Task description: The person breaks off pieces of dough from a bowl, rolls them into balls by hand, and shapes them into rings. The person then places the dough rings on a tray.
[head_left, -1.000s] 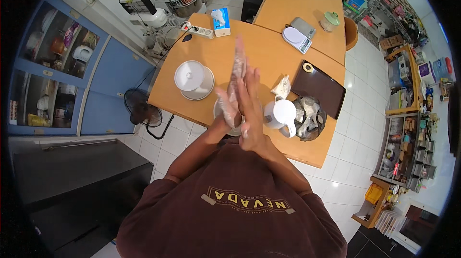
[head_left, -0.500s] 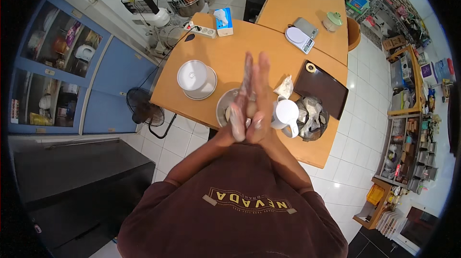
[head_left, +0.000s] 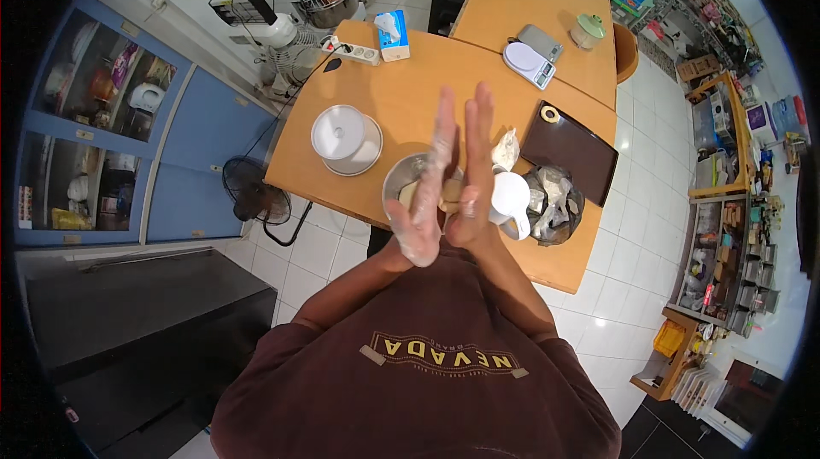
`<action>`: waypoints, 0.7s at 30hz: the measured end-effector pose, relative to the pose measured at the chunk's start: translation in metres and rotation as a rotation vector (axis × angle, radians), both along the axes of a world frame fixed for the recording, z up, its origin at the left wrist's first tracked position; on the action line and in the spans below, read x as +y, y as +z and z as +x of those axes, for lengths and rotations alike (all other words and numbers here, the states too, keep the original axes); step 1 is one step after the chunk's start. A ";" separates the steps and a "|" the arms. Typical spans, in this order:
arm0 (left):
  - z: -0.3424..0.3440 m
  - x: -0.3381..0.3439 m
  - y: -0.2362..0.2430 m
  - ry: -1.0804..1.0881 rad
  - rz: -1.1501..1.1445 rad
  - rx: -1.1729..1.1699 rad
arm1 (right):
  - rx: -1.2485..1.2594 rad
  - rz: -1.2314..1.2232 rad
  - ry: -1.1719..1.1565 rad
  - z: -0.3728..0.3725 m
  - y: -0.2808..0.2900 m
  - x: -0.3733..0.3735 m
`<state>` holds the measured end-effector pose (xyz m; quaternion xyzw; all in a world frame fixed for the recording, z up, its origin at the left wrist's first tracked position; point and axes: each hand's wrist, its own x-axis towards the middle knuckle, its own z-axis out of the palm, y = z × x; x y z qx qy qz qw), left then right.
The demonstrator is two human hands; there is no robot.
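Observation:
My left hand [head_left: 430, 190] and my right hand [head_left: 478, 173] are raised over the table's near edge, palms facing, fingers stretched upward. Both look dusted with white powder or paste, the left one more so. A narrow gap separates them. Below and partly behind them stands a metal bowl [head_left: 393, 179] with pale dough-like pieces [head_left: 407, 194] in it. A rounded beige piece [head_left: 453, 192] shows through the gap; whether it lies in the bowl or touches a palm is unclear. Close to my right hand is a white pitcher [head_left: 510, 196] with a handle.
On the wooden table [head_left: 410, 100] are a white lidded tub [head_left: 337, 132], an open bag of white powder [head_left: 505, 150], a dark plastic bag [head_left: 553, 203], a black tray [head_left: 576, 160] with a tape roll, a kitchen scale [head_left: 527, 64], a tissue box [head_left: 393, 36] and a power strip [head_left: 352, 51].
My palms have drawn a little apart, widening the gap between them. The left hand has tilted so more of its whitened side shows.

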<state>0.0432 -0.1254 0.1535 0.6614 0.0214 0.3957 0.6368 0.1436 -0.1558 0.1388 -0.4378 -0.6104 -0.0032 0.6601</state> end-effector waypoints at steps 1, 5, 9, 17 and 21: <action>0.000 0.006 0.000 0.049 -0.003 -0.005 | 0.102 -0.110 0.045 -0.011 -0.002 -0.005; 0.002 0.012 -0.007 0.130 -0.026 -0.017 | 0.079 -0.176 0.113 -0.024 -0.005 -0.014; 0.010 0.001 -0.017 0.052 -0.083 -0.035 | 0.009 -0.034 0.075 -0.001 0.005 0.000; 0.014 0.018 -0.041 0.049 -0.312 -0.073 | 0.046 -0.174 0.135 -0.022 -0.008 -0.009; 0.014 0.009 -0.033 0.065 -0.081 0.006 | 0.113 -0.120 0.072 0.004 -0.009 0.004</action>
